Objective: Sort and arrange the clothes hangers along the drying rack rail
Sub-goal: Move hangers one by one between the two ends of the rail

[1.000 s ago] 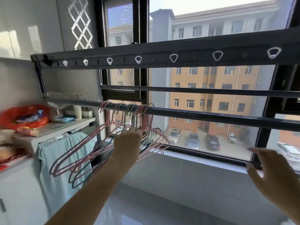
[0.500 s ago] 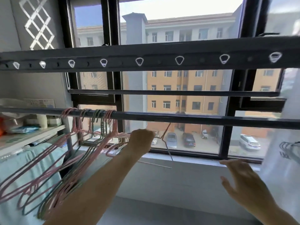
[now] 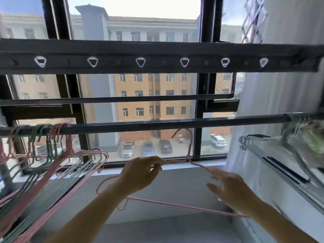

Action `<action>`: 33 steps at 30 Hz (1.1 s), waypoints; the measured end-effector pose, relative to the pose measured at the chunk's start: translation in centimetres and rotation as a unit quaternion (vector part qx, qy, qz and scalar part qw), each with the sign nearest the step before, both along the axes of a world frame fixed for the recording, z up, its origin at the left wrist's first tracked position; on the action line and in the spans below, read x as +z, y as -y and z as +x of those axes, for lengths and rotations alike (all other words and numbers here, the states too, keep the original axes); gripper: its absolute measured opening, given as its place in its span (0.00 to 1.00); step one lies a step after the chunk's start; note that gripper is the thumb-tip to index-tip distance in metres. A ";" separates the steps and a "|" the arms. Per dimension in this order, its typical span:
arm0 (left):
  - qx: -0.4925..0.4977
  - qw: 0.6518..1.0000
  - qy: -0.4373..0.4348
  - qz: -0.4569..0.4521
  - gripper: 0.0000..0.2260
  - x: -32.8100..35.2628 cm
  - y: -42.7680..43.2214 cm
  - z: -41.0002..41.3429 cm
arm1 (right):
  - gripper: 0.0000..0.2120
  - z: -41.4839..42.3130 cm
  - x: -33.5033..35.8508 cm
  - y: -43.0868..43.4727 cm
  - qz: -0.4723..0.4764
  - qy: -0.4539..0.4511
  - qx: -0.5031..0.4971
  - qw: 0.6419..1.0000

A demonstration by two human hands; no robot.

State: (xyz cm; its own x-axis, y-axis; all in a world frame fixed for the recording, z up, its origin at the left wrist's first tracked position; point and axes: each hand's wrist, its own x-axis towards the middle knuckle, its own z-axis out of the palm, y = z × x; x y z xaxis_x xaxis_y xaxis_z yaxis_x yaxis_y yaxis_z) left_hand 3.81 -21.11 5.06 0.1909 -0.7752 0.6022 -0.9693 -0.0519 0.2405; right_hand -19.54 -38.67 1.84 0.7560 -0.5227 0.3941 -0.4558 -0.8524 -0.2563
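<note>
A dark drying rack rail runs across the window. Several pink and green hangers hang bunched at its left end. A second bunch of grey hangers hangs at its right end. My left hand grips one pink hanger by its left shoulder, below the rail. The hanger's hook sits just under the rail, off it. My right hand is by the hanger's right shoulder, fingers spread, touching or nearly touching the wire.
A wide black bar with white triangular holes crosses above the rail. A thinner bar lies between them. A pale curtain or cloth hangs at the right. The window sill is just behind my hands.
My left hand pulled one pink hanger off the left bunch and carried it rightward below the rail. My right hand rose to its right shoulder. The view swung right.
</note>
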 end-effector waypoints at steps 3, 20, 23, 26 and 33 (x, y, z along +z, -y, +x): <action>-0.042 0.998 -0.044 -0.013 0.08 -0.4 0.7 -0.6 | 0.14 -1.5 1.2 -0.6 0.004 0.036 -0.009 0.999; -0.045 0.997 -0.025 -0.065 0.17 -0.2 4.7 -4.0 | 0.20 -12.9 6.3 7.6 -0.043 0.232 -0.249 0.939; -0.017 0.999 -0.028 -0.038 0.15 -0.6 3.9 -3.4 | 0.18 -12.7 5.7 9.5 -0.031 0.222 -0.290 0.931; 0.024 0.999 -0.042 -0.014 0.15 -0.7 2.9 -2.1 | 0.20 -11.7 4.9 10.8 -0.028 0.197 -0.331 0.922; 0.086 0.995 -0.047 -0.017 0.14 0.1 0.6 1.0 | 0.17 -10.3 4.0 11.7 0.002 0.158 -0.360 0.920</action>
